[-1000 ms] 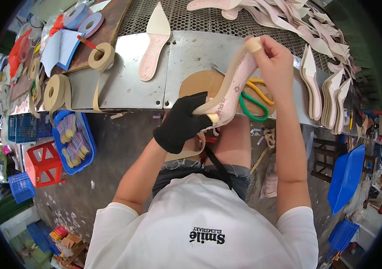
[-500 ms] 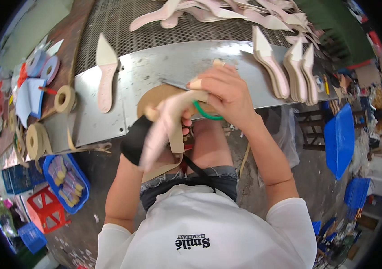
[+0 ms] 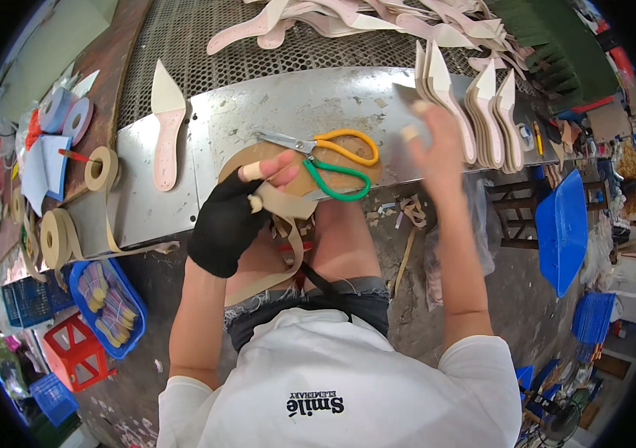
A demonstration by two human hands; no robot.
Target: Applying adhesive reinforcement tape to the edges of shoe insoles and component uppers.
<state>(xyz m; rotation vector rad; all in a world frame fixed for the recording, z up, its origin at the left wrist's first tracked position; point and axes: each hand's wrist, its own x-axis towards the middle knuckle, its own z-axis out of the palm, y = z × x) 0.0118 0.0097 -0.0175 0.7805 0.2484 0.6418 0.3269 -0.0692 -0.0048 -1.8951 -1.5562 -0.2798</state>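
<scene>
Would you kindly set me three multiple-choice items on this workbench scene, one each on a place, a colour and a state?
1. Where do the scissors lie?
A. in the blue tray
B. on the round board at the bench edge
C. on the floor

2. What colours are the scissors' handles?
A. red and black
B. blue and white
C. orange and green

3. What is the state of the right hand?
A. open, holding nothing
C. closed on the scissors
B. gripping a tape roll

Answers: 1 B, as they rest on the round board beside the left hand. 2 C, one handle loop is orange and the other green. 3 A, its fingers are spread near the upright soles with nothing in them, while the gloved left hand holds a tan strip.
</scene>
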